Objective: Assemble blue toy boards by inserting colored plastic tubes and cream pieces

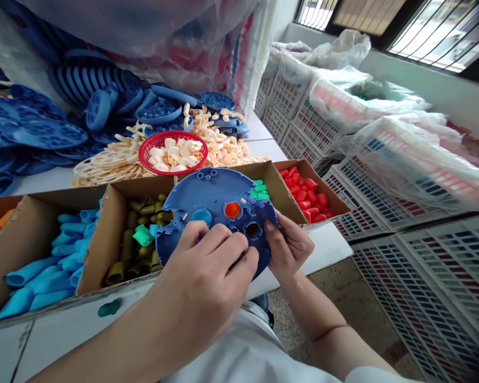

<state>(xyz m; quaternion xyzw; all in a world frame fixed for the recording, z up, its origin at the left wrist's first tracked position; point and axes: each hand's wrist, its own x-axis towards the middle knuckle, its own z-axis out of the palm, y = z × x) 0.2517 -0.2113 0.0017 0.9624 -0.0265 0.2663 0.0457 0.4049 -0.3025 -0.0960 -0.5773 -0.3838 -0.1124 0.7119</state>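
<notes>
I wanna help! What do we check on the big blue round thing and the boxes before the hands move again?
1. Right hand has hold of the blue disc: ok, thumb and fingers pinch its edge.
2. Orange piece is in a round hole: ok.
3. All the holes are filled: not ok, the dark hole by the right hand looks open.
4. Left hand is gripping a piece: cannot tell, it hides what's under it.
5. Olive pieces have no other colors mixed in: not ok, a bright green piece is there.
</notes>
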